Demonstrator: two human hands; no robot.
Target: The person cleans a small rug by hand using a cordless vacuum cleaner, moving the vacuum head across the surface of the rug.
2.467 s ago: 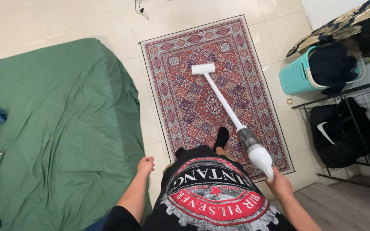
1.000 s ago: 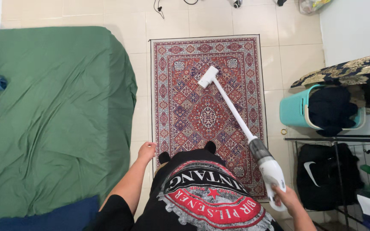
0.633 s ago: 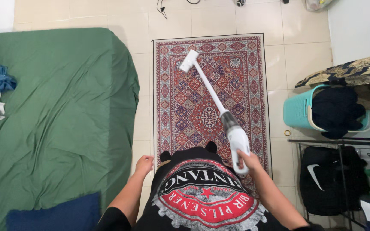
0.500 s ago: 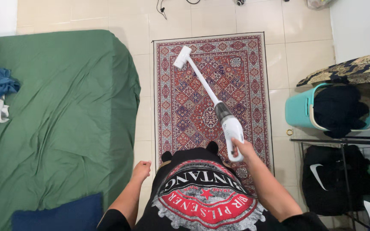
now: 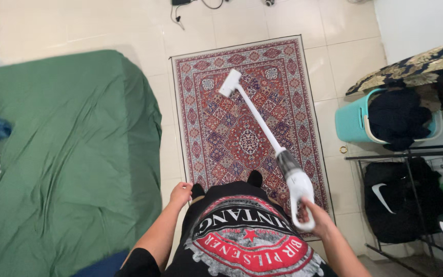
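Fingers of your right hand [image 5: 318, 221] wrap the loop handle of the white cordless stick vacuum [image 5: 297, 189]. Your left hand [image 5: 181, 193] hangs loosely curled beside your hip, holding nothing, just off the edge of the green bed sheet [image 5: 67, 154]. The vacuum's wand slants away from you across the red patterned oriental rug [image 5: 216, 128]; its floor head [image 5: 229, 82] rests on the rug's far half. To your right stands a turquoise plastic laundry basket [image 5: 352, 120].
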